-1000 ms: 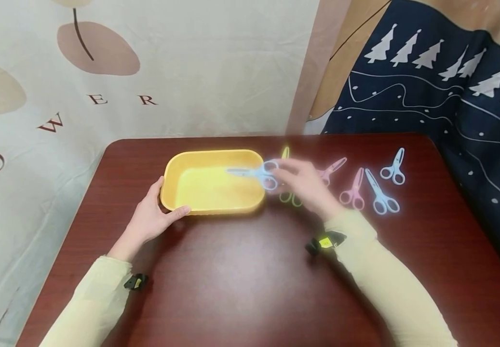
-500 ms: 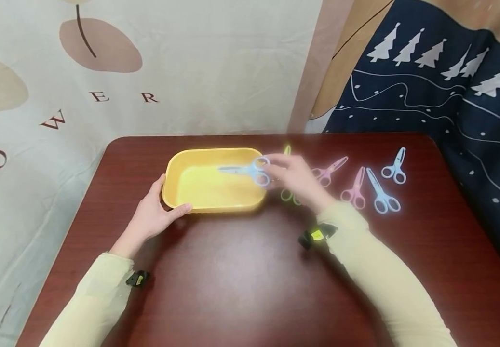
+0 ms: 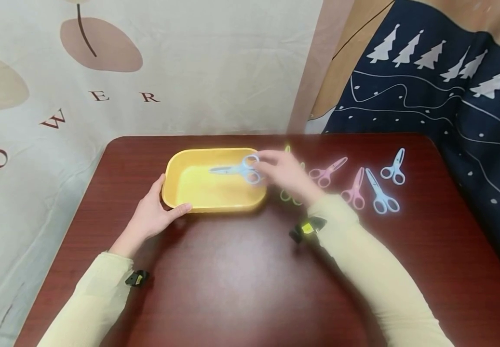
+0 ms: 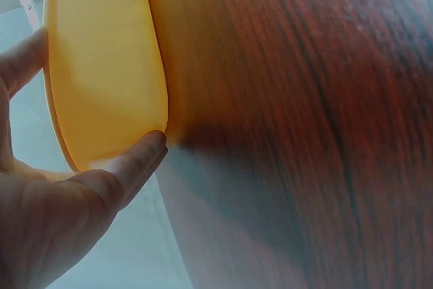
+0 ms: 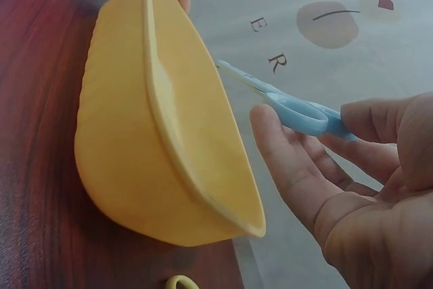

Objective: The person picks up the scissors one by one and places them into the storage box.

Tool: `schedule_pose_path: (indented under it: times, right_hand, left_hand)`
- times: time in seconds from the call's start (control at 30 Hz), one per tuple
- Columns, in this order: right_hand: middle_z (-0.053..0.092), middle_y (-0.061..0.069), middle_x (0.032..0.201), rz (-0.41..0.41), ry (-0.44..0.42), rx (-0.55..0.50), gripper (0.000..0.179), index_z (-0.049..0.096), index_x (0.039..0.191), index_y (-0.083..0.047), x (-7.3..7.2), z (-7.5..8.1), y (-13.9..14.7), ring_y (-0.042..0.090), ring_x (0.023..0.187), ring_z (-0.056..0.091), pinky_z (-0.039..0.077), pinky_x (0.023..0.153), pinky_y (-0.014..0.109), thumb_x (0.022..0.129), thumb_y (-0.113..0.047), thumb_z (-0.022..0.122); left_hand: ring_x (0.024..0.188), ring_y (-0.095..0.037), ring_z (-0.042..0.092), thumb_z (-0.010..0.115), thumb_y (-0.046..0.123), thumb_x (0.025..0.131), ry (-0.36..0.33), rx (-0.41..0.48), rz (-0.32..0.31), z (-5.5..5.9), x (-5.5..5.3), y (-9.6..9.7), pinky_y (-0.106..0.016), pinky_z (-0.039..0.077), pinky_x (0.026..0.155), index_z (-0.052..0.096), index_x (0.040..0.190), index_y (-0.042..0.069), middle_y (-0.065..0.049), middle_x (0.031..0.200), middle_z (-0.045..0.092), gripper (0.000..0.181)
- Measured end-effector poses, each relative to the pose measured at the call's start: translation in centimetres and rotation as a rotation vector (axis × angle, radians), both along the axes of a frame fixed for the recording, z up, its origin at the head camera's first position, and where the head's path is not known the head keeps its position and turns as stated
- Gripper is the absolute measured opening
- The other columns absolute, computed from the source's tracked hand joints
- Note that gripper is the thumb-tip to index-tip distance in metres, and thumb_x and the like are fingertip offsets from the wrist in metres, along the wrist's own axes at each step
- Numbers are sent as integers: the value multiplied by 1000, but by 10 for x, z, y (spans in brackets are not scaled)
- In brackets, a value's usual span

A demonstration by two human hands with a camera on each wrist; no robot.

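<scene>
Dark wood table [image 3: 241, 270]. Left hand [image 3: 150, 217] grips end of yellow tub [image 3: 219, 202]; right hand [image 3: 289, 173] pinches blue scissors [image 3: 240, 169] by handles, above tub. Head view alone shows pink scissors [image 3: 356, 189] right of tub.

Tub [image 3: 210, 157] L, loose pairs R

Tub in back half of table [image 3: 250, 274], L of ctr. L hand [image 3: 149, 214] round its L end. R hand [image 3: 286, 173] by its R end, w/ held scissors [image 3: 236, 169] above tub, blades pointing L. On table R of tub, L to R: hidden pair [image 3: 292, 195], partly behind R hand; angled pair [image 3: 326, 173]; 2 side by side, inner pair [image 3: 356, 186] & outer pair [image 3: 378, 189], a bit nearer front; far pair [image 3: 395, 168] behind those, furthest R. Backdrop [image 3: 215, 62] behind table, side cloth [image 3: 484, 154] along R
</scene>
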State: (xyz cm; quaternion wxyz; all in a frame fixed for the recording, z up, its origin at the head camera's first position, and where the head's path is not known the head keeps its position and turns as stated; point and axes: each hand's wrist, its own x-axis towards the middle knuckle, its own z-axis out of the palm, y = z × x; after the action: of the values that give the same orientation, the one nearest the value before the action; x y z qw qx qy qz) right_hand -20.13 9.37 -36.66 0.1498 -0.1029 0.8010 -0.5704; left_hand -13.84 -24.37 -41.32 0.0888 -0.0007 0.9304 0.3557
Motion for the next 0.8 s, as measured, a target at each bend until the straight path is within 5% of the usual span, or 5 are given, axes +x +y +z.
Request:
schedule_pose_path:
  times: [0.57,0.8]
  right_hand:
    - [75,12,107,52,-66,-99,29,72,129,-6,-11,1,-22,27,87,76,63,77,37,101,-14,68]
    - [74,14,108,72,-82,-138,27,72,126,-3,-16,-7,-28,28,89,75,62,83,48,101,-10,67]
  left_hand:
    - [149,-48,31,77,49,90,12,-25,-25,0,0,-1,-64,32,116,2,164,-3,-30,167,19,118]
    - [149,-49,31,77,49,91,22,-44,-38,-1,0,-1,-64,33,116,2,163,-5,-31,167,18,117]
